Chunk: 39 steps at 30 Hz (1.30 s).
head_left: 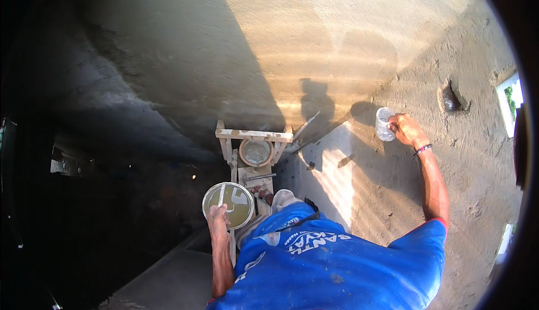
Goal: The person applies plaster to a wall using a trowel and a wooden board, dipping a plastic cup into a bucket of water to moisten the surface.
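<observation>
My left hand is closed at the near edge of a round bucket, holding it beside my left hip. Murky greenish liquid fills much of it, and a pale narrow strip reaches across from my fingers to the far rim. Out to the right, my right hand grips a clear plastic cup by its side, fingers wrapped at the rim. The cup is tilted close to the rough plastered wall; whether anything is inside it I cannot tell.
Below me stands a wooden trestle with a round tub of grey wet material and a hammer. A smooth plastered wall rises ahead. The right wall has a hole and a window opening. Deep shadow covers the left.
</observation>
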Each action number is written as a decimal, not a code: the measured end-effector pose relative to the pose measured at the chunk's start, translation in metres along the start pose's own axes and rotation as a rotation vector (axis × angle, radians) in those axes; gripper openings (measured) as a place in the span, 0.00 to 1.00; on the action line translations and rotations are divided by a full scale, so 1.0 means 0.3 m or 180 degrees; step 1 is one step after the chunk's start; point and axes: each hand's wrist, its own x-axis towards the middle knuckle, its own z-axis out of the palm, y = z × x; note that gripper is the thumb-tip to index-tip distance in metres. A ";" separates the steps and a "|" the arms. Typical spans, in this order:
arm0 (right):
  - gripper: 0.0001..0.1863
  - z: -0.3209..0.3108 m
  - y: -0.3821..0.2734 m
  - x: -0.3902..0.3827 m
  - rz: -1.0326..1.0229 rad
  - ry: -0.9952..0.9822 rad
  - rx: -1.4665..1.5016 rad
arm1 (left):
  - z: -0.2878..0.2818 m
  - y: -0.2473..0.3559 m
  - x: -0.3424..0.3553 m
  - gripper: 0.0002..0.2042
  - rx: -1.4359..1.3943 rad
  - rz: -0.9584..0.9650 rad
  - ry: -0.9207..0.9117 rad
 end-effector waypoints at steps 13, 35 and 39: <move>0.12 0.093 0.184 0.340 0.0832 -0.0404 0.2490 | -0.009 -0.013 -0.013 0.11 0.0051 0.0086 -0.0100; 0.06 0.459 -1.039 0.071 -0.3816 -0.0442 0.1585 | 0.232 0.187 -0.071 0.08 0.0171 0.0734 -0.0614; 0.06 0.497 -1.110 0.081 -0.3485 -0.0690 0.1853 | 0.257 0.210 -0.063 0.08 0.0074 0.0760 -0.0666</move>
